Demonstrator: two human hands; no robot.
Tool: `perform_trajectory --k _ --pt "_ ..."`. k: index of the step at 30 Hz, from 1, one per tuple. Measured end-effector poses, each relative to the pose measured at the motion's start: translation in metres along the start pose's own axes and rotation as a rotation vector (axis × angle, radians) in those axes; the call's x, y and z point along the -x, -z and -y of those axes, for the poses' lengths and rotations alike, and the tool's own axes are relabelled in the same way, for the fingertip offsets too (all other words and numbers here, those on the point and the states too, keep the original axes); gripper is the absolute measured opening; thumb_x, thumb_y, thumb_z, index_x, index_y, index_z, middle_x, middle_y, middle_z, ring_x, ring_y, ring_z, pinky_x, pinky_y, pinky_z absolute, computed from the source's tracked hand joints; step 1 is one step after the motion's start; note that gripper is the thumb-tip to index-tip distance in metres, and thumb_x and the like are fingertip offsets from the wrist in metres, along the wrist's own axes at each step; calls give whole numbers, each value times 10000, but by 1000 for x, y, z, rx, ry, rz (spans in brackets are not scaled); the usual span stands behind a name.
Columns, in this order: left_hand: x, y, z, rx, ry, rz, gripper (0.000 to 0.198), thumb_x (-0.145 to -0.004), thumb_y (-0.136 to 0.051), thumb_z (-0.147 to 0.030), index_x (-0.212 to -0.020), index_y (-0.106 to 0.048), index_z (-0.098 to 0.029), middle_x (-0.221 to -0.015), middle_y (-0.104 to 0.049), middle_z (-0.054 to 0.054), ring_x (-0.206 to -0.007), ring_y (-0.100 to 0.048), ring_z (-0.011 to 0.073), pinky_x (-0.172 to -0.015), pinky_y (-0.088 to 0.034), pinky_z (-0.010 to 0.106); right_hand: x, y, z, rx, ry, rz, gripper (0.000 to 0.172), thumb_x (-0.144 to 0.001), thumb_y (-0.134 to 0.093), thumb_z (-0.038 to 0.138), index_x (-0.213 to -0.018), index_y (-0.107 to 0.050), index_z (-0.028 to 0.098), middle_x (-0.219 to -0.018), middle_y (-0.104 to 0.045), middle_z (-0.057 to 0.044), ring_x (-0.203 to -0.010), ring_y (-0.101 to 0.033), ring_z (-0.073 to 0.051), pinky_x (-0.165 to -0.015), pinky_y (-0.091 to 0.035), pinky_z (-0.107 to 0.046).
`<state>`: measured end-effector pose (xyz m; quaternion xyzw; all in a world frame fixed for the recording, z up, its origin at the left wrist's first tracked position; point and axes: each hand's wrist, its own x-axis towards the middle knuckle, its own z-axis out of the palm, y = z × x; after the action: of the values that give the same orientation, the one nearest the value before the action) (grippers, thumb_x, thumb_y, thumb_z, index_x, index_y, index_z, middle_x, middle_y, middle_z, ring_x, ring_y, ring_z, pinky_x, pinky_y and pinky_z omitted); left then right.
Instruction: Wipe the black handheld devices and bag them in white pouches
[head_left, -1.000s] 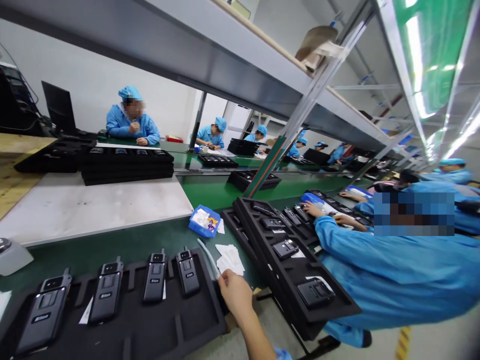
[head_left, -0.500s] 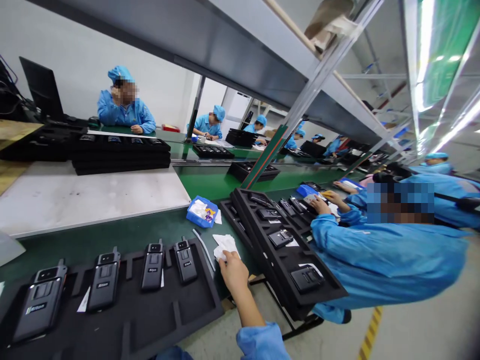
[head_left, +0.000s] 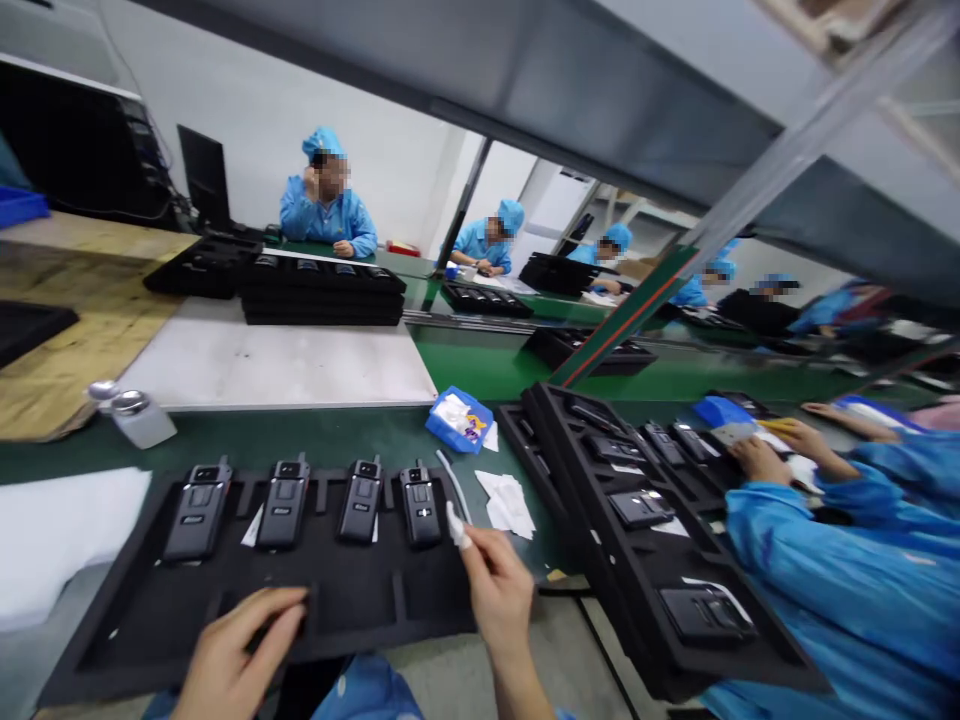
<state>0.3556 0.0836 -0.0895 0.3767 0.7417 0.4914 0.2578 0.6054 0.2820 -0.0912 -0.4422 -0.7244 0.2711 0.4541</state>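
A black foam tray (head_left: 352, 610) lies on the green bench in front of me with several black handheld radios (head_left: 360, 498) standing in its slots. My right hand (head_left: 496, 585) is pinched on a small white wipe (head_left: 457, 525), held just right of the rightmost radio (head_left: 420, 505). My left hand (head_left: 240, 655) rests on the tray's near part, fingers curled onto the foam, holding nothing I can see. A thin pale tube (head_left: 454, 484) lies beside the tray.
Loose white wipes (head_left: 508, 500) and a blue box of wipes (head_left: 459, 419) lie to the right. A co-worker in blue (head_left: 832, 590) works at stacked black trays (head_left: 637, 520) on my right. A small bottle (head_left: 139, 417) stands left. More trays and seated workers are across the line.
My view swung left and down. My right hand left the pile of wipes and came to the tray with one wipe pinched. My left hand came into view on the tray.
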Motion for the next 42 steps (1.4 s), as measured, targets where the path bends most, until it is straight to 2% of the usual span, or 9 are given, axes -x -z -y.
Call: perform_trajectory --k 3,6,15,18,23,29,32,36,42 --pt "-13 -38 -28 457 194 310 503 -762 -666 -648 -1038 -748 -236 -959 -761 83 -861 -710 258 -808 -576 363 31 -38 46 -120 200 163 196 -933 -557 219 -1036 -723 232 -873 -666 -46 -791 -637 -168 -699 -519 -278" --pt "-23 -55 -48 712 250 367 503 -763 -714 -591 -1002 -747 -150 -931 -747 110 -840 -684 219 -786 -554 313 52 -59 67 -170 315 283 281 -937 -527 140 -1160 -671 235 -937 -648 -64 -845 -635 -170 -730 -535 -286" --pt "-14 -36 -46 823 381 436 446 -770 -743 -542 -896 -752 -114 -830 -719 94 -740 -641 140 -699 -529 218 52 -57 77 -160 202 373 127 -884 -617 220 -991 -681 197 -823 -609 -29 -628 -527 -135 -566 -417 -259" --pt "-15 -33 -47 764 406 460 481 -750 -748 -566 -898 -746 -108 -828 -726 106 -739 -665 144 -664 -524 195 45 -56 80 -244 64 454 109 -872 -616 235 -879 -721 206 -763 -594 -15 -600 -492 -125 -548 -371 -252" --pt "-20 -26 -48 704 421 539 518 -734 -734 -601 -868 -733 -101 -770 -733 117 -659 -697 164 -569 -518 191 36 -56 78 -660 -364 556 131 -745 -727 283 -650 -722 193 -675 -560 8 -626 -496 -126 -587 -377 -247" --pt "-23 -21 -53 706 412 669 446 -767 -710 -548 -776 -698 -103 -738 -742 136 -579 -690 147 -520 -492 166 31 -57 76 -988 -736 439 123 -593 -784 263 -610 -704 172 -747 -626 0 -654 -513 -122 -593 -403 -232" --pt "-23 -21 -53 708 426 686 424 -761 -708 -530 -739 -668 -108 -665 -719 117 -532 -668 146 -508 -493 181 30 -55 77 -1087 -839 424 183 -602 -822 286 -653 -691 167 -768 -655 -8 -662 -541 -125 -594 -439 -227" --pt "-26 -22 -51 704 458 583 401 -700 -756 -508 -740 -613 -136 -630 -684 65 -523 -639 140 -514 -501 205 31 -53 79 -1202 -942 484 240 -648 -852 314 -733 -671 181 -671 -625 19 -593 -549 -122 -530 -486 -231" --pt "-27 -24 -45 701 322 492 425 -749 -744 -400 -1076 -601 -168 -754 -664 23 -613 -617 129 -581 -495 226 29 -52 77 -1240 -958 464 302 -645 -879 328 -771 -651 174 -744 -684 -14 -624 -627 -147 -527 -565 -263"
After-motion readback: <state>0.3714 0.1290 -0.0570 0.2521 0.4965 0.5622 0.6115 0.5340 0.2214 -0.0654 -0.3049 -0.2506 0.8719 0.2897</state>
